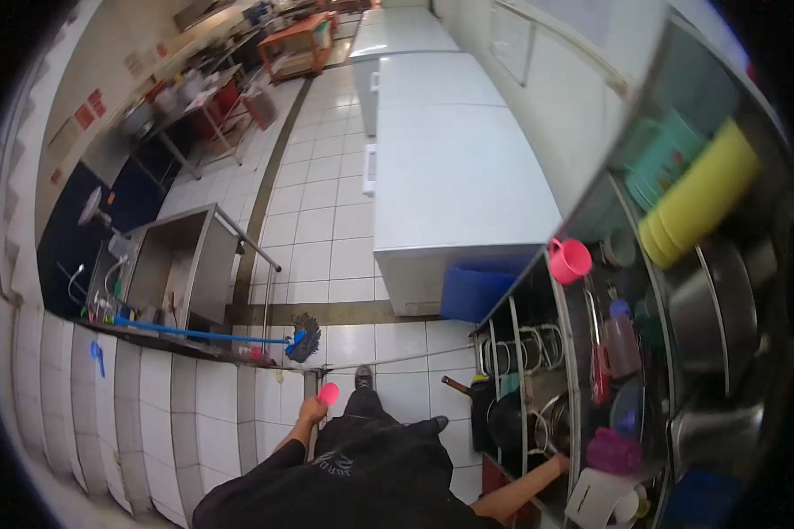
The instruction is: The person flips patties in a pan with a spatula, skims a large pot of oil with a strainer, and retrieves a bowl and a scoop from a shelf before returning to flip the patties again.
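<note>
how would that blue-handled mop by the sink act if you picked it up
The mop's handle, long and straight, would probably stay stiff. Its stringy grey head would likely droop. With the bulk there, it may swing head-down.

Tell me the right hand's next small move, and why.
Probably ease the right hand slightly further into the metal rack: it is at the rack's edge, close to metal cookware, with no held item visible, while the left hand holds a pink utensil.
</note>
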Motion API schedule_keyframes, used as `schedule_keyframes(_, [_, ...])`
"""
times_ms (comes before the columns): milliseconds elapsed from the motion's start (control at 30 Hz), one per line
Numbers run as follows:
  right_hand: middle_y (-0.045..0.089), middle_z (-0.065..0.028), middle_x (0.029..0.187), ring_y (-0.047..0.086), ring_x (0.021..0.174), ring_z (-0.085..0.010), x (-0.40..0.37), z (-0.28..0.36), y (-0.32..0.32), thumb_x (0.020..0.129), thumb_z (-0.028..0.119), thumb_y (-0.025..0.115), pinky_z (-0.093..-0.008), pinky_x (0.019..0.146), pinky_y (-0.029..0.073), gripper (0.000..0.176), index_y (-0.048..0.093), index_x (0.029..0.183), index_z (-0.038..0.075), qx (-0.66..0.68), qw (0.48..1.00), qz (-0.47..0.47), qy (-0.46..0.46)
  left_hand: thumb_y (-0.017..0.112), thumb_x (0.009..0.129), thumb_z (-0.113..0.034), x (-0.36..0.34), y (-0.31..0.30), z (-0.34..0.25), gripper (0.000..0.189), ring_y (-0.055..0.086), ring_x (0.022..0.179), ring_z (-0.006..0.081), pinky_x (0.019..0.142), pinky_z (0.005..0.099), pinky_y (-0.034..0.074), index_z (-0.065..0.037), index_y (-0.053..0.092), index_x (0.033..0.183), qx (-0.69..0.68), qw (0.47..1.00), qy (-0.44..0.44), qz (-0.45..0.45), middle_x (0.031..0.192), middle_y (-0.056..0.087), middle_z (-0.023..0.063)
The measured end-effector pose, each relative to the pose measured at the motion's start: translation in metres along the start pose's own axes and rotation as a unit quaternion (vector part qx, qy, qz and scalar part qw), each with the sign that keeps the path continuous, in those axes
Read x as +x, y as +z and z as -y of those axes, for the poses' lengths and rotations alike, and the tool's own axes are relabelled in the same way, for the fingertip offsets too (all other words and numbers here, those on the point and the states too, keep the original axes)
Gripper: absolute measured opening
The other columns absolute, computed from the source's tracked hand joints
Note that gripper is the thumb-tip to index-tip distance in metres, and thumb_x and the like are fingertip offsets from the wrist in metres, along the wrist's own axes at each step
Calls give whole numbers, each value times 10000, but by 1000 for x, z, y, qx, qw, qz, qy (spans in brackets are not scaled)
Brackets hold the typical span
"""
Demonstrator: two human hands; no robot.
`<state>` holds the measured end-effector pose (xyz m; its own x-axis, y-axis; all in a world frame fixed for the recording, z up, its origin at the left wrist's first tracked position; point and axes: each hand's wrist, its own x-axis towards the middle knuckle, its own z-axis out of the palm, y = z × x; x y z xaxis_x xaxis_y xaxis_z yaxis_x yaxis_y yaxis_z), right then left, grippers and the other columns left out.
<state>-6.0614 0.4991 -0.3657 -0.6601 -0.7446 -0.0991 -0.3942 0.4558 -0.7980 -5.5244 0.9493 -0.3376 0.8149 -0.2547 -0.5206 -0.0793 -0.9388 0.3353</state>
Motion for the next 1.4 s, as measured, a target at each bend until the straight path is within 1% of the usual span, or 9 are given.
schedule_keyframes(267, [503,-165,1282,478,1175,-321,-128,0,27,903,383,469,-433,962,404,512,491,1268,25,195,981,-5,24,447,851,-342,110,-56,28,407,599,956,430,842,493,475,-20,662,977,-52,998,-28,-12,974,637,263])
schedule_keyframes(433, [490,-158,1303,467,1184,-324,-317,25,157,906,427,459,-442,980,392,534,500,1268,38,379,859,336,78,505,825,-295,186,-146,-13,320,616,923,399,815,472,485,-50,633,987,-179,981,71,23,943,649,222])
schedule_keyframes(533, [441,-129,1364,418,1253,-289,-450,211,213,930,469,391,-443,1005,381,575,454,1333,64,299,796,464,248,507,824,-269,275,-167,-17,297,610,920,411,792,476,481,-48,629,980,-180,981,74,-28,933,645,229])
schedule_keyframes(667, [657,-52,866,586,817,-144,-557,364,297,936,306,509,-306,740,457,366,659,1031,-14,59,785,608,-102,525,816,-310,373,-234,-39,334,607,942,413,813,476,479,-51,631,998,-229,971,61,-33,959,642,238])
schedule_keyframes(833, [674,-124,812,613,705,-356,-663,462,427,901,244,521,-386,673,487,267,646,965,16,-138,606,578,-528,560,786,-375,480,-264,-18,391,602,989,402,834,457,481,-74,648,1020,-124,990,7,-61,985,650,223])
schedule_keyframes(1033, [600,-96,947,540,985,-302,-749,549,582,820,202,604,-473,876,407,162,665,943,116,-136,458,535,-696,502,798,-500,528,-229,85,518,611,991,378,823,481,486,-50,671,992,26,999,-5,33,1006,643,233])
schedule_keyframes(1133, [547,-77,1002,461,1088,-250,-787,631,645,793,198,628,-499,916,341,134,672,911,154,-113,448,483,-744,526,751,-466,517,-249,78,499,604,1027,370,868,451,486,-55,680,986,2,968,-164,192,1077,633,216])
schedule_keyframes(1367, [648,-135,724,628,691,-372,-872,775,838,866,253,528,-497,654,477,160,610,905,121,-187,397,602,-667,653,771,-369,621,-286,49,309,658,648,306,526,501,484,-89,648,902,-123,927,-354,30,686,647,71])
schedule_keyframes(1400, [648,-135,724,628,691,-372,-885,784,875,866,253,528,-497,654,477,160,610,905,121,-185,399,595,-673,658,768,-381,662,-293,43,330,661,654,309,529,490,490,-83,647,909,-35,971,-218,89,691,649,78])
